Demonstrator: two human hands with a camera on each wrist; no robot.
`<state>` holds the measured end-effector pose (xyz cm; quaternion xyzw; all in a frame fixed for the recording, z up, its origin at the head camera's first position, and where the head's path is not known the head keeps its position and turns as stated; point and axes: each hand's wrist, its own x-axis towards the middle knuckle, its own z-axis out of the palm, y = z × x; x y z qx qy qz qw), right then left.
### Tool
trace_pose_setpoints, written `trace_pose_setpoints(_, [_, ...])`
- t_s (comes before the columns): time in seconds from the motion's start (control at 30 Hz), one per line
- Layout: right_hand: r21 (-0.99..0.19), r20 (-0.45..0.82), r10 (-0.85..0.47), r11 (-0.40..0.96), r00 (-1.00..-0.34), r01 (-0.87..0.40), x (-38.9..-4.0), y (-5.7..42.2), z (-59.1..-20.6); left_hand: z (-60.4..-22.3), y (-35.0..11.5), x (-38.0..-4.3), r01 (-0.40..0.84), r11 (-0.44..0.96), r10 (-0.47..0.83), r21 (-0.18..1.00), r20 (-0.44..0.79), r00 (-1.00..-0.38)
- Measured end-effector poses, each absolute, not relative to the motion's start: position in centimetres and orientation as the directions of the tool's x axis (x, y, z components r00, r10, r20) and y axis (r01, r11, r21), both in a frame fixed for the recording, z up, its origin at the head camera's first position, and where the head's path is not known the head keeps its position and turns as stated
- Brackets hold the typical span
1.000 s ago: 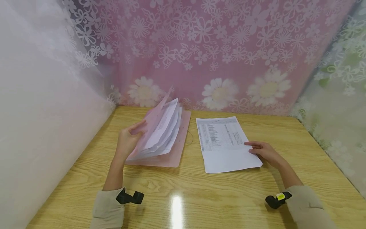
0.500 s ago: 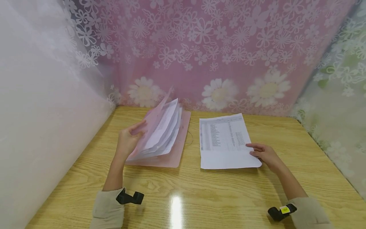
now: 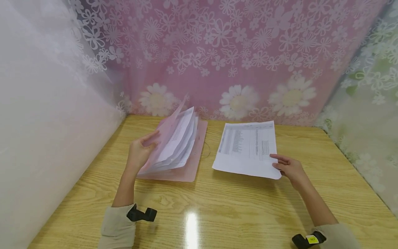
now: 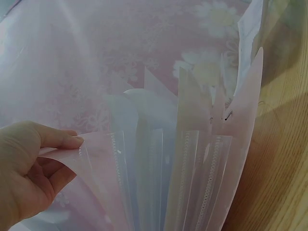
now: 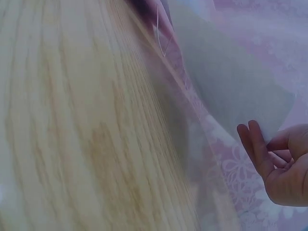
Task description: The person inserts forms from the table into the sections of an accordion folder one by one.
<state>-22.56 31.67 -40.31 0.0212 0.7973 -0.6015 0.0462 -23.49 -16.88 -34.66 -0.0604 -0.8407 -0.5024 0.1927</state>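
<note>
A pink folder (image 3: 199, 152) with clear sleeves lies at the left of the table, its front cover raised. My left hand (image 3: 140, 152) pinches the edge of that cover between thumb and fingers, as the left wrist view (image 4: 29, 168) also shows. Printed sheets (image 3: 175, 145) stand fanned out inside the folder. To the right, my right hand (image 3: 290, 169) pinches the right edge of a printed paper sheet (image 3: 242, 162), held tilted above the table with a shadow under it. In the right wrist view the sheet (image 5: 231, 77) shows its plain back.
The wooden table (image 3: 174, 211) carries both things. A thin string loop (image 3: 206, 150) sticks out at the folder's right edge. A flowered pink curtain (image 3: 217, 52) hangs behind the table, with a white sheet wall (image 3: 56, 103) on the left.
My right hand has lifted the paper sheet off the table and shifted it slightly right and away from me, turning it. The left hand and the folder have hardly moved.
</note>
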Motion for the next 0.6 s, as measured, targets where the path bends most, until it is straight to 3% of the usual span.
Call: trace_pose_setpoints(0.6, [-0.968,0.03,0.024,0.249,-0.999,-0.023,-21.4,26.3,-38.8,-34.7,-16.9,-23.5,0.303,0.492,-0.097,0.816,0.397,-0.912])
